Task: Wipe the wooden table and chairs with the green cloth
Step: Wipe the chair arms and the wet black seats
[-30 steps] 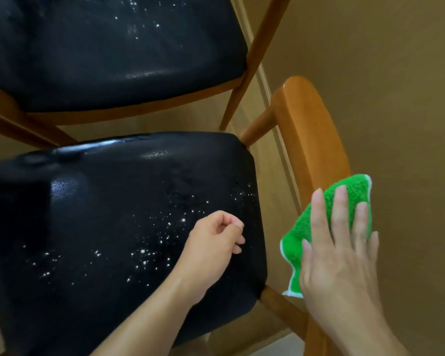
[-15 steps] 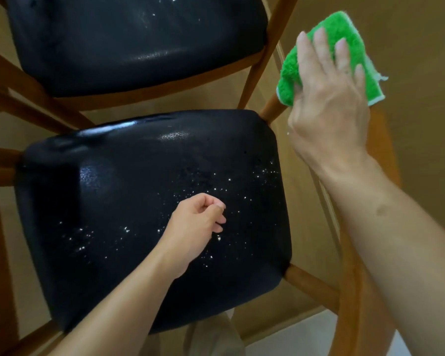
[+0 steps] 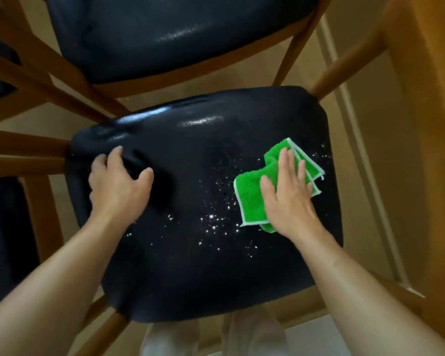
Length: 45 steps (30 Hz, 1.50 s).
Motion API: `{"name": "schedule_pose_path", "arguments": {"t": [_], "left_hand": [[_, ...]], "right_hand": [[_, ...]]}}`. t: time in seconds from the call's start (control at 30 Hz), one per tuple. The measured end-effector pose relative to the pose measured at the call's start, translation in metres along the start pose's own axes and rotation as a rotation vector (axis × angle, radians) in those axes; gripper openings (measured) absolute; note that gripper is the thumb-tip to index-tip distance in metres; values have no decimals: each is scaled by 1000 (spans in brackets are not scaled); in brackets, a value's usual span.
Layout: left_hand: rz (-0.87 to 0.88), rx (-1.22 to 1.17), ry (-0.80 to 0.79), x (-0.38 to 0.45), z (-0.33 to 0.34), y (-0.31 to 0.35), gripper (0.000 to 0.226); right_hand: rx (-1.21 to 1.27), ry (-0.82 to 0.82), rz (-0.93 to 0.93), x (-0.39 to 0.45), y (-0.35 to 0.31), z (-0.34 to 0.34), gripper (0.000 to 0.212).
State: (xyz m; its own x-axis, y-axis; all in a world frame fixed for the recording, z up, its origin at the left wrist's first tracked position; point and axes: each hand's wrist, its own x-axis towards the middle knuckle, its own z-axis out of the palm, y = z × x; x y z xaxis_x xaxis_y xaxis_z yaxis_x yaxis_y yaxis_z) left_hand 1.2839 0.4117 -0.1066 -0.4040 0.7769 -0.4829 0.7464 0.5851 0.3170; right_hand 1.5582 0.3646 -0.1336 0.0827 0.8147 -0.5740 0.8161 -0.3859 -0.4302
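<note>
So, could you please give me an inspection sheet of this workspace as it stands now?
Surface: black chair seat, glossy, sprinkled with white specks mid-seat.
Job's things: green cloth, folded, flat on the seat's right side; wooden chair frame at right.
Clutter: nothing seen beyond the specks.
Grippers: right hand presses flat on the cloth, fingers straight; left hand rests on the seat's left part, fingers curled, holding nothing.
Cables: nothing seen.
Surroundings: second black-seated chair beyond; tan floor.

Cloth (image 3: 252, 196) on seat (image 3: 180, 265) right, crumbs (image 3: 216, 222) left of it, perhaps touching.
</note>
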Motion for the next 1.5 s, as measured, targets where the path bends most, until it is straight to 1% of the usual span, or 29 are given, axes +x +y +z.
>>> {"name": "schedule_pose_path", "arguments": {"t": [0.07,0.17,0.23,0.3,0.37,0.5,0.57,0.6,0.67,0.7,0.73,0.83,0.9,0.93,0.97,1.0,1.07,1.13,1.23,1.27,1.33,1.4,1.43,1.47,1.5], "left_hand": [[-60,110,-73,18,-4,-8,94],[-151,136,-231,37,-2,-14,121],[-205,148,-304,44,3,-16,132],[-241,190,-338,49,7,-15,138],[-270,214,-364,53,7,-12,140],[-293,236,-399,54,6,-11,140],[-309,240,-408,55,6,-9,141],[-318,240,-423,56,6,-7,142],[-324,232,-461,59,5,-7,145],[-324,221,-476,60,4,-7,146],[-322,213,-486,60,4,-8,146],[-309,223,-499,60,6,-9,148],[-313,225,-503,60,5,-8,147],[-315,229,-506,60,5,-8,147],[-316,234,-509,60,5,-7,147],[-317,237,-513,60,4,-7,147],[-315,243,-517,59,3,-6,146],[-315,247,-518,59,2,-5,146],[-318,228,-529,60,2,-6,147],[-318,223,-536,60,2,-7,147],[-312,224,-546,61,3,-8,146],[-310,225,-545,61,3,-7,146],[-313,225,-543,61,3,-7,146],[-315,227,-540,61,3,-7,146],[-315,228,-536,62,3,-7,146]], "right_hand": [[-39,31,27,19,0,-6,71],[-114,63,93,44,-7,-8,74],[-207,152,115,44,-17,5,75],[-309,240,86,29,-29,30,74],[-369,237,3,3,-41,62,73],[-483,97,-256,-59,-54,123,75],[-543,32,-345,-61,-49,123,76],[-564,31,-394,-52,-43,114,75],[-571,98,-461,-24,-31,86,74],[-556,156,-443,-5,-26,70,75],[-536,201,-386,15,-23,53,76],[-448,300,-124,76,-32,13,75],[-350,387,62,103,-53,6,75],[-330,422,119,107,-66,10,75],[-330,437,130,106,-78,18,74],[-352,430,95,99,-88,30,74],[-442,353,-61,66,-98,62,73],[-543,241,-254,14,-96,101,73],[-682,42,-572,-70,-77,150,81],[-719,-21,-648,-87,-68,157,83],[-739,-93,-776,-93,-52,153,78],[-692,-61,-876,-69,-45,133,70],[-660,-12,-875,-51,-44,119,69],[-629,59,-816,-29,-43,104,69],[-600,145,-705,-4,-45,87,69]]}}
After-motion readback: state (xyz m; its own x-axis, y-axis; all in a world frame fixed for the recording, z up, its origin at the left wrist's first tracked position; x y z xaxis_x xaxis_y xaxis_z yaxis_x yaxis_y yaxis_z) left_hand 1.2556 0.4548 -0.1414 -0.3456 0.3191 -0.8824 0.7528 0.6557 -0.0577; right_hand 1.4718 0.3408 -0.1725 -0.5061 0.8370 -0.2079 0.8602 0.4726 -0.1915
